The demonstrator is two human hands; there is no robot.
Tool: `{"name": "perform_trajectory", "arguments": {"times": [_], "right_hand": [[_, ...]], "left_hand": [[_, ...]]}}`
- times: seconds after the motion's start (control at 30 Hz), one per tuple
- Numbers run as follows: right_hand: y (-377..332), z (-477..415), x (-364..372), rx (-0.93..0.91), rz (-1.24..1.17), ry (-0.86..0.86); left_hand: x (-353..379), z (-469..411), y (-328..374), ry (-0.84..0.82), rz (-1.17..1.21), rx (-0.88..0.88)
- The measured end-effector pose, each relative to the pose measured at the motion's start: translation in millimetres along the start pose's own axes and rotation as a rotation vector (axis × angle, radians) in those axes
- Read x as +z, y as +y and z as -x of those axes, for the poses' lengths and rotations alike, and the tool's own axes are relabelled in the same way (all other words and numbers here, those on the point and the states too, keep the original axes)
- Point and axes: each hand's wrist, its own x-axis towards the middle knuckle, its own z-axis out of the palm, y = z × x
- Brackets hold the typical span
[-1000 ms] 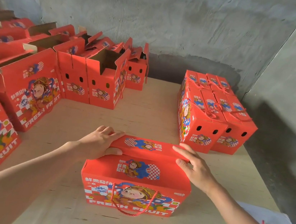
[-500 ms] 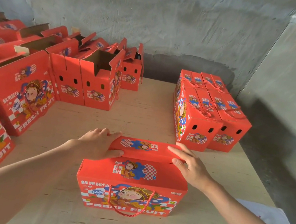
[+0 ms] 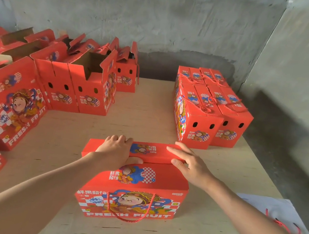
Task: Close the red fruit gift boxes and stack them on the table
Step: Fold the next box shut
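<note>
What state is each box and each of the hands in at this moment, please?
front box, upright, top flaps folded over, under both hands.
left hand, grips the top flap, fingers over its far edge.
right hand, fingers straight, pressing on the top flap.
closed boxes, shut, side by side at the right.
open boxes, flaps standing up, at the left.

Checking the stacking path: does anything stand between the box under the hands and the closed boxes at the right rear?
Nothing visible does. Only bare table lies between the front box and the closed boxes, and the left hand and right hand are on its top flaps.
</note>
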Motion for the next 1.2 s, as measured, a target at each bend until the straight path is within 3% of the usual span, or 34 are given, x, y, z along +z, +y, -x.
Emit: {"name": "perform_trajectory", "arguments": {"times": [0.2, 0.57, 0.8, 0.9, 1.03, 1.2], "right_hand": [[0, 0, -4, 0.002, -0.035, -0.069], [6, 5, 12, -0.029, -0.282, -0.019], [6, -10, 10, -0.074, -0.109, 0.008], [5, -8, 14, -0.080, -0.102, 0.076], [3, 4, 20, -0.048, -0.155, 0.192], [-15, 43, 45, 0.035, -0.099, 0.594]], "left_hand": [[-1, 0, -8, -0.068, 0.043, 0.033], [25, 3, 0, 0.100, 0.141, -0.002], [21, 5, 4, 0.095, 0.157, -0.039], [18, 30, 32, 0.187, 0.210, -0.111], [45, 94, 90, 0.382, 0.279, 0.070], [52, 81, 76, 0.313, 0.476, -0.160]]}}
